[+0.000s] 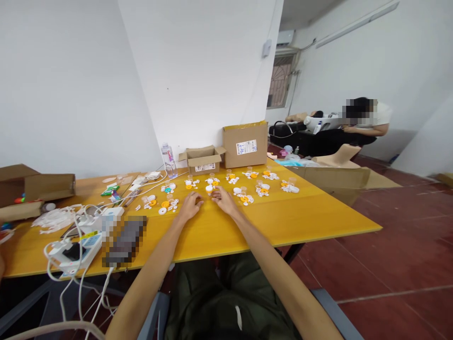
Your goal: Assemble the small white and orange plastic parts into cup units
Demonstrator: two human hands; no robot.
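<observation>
My right hand (223,199) pinches a small white round part (209,189), with a hint of orange under it, just above the table. Close by, my left hand (192,205) rests on the tabletop; its fingers are loosely curved and apart, and no object shows in them. Small piles of plastic parts lie around both hands. One pile left of my left hand has an orange ring (165,204) and a white disc (162,211). To the right of my right hand is another pile with an orange ring (244,199), small white pieces and a clear cup.
An open cardboard box (203,163) and a larger closed carton (245,146) stand at the back, beside a plastic bottle (169,160). Power strips (92,243) with tangled cables and a blurred-out dark object (125,242) occupy the left. Another person (368,118) sits far right.
</observation>
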